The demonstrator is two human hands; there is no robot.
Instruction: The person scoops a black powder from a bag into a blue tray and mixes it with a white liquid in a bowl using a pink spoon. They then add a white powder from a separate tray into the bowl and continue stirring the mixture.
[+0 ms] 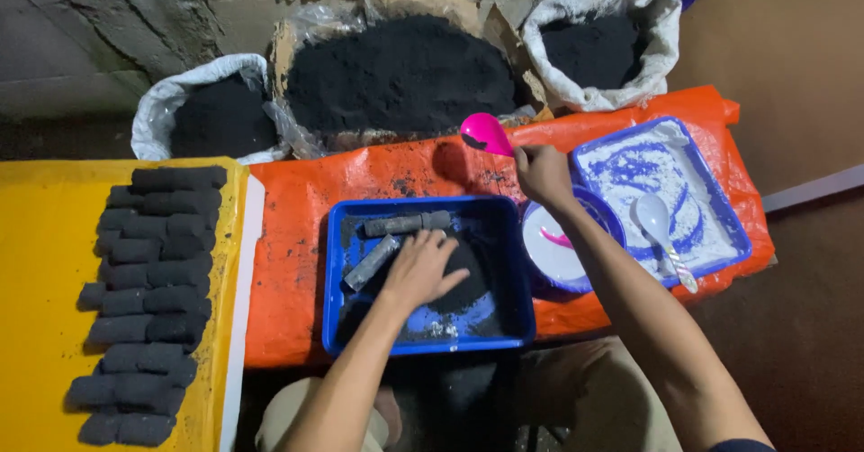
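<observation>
The blue rectangular plastic tray [513, 277] of black powder sits centre on an orange plastic sheet [297, 236], two dark grey pressed cylinders [405, 223] at its far edge. What lies under the left hand [421, 268] is hidden. Left, a yellow sheet [36, 263] carries rows of dark briquettes [148, 299]; sacks of black powder [400, 70] line the far concrete wall. The left hand rests flat, fingers spread, in the tray; the right hand [543, 173] grips a pink plastic scoop [486, 134].
</observation>
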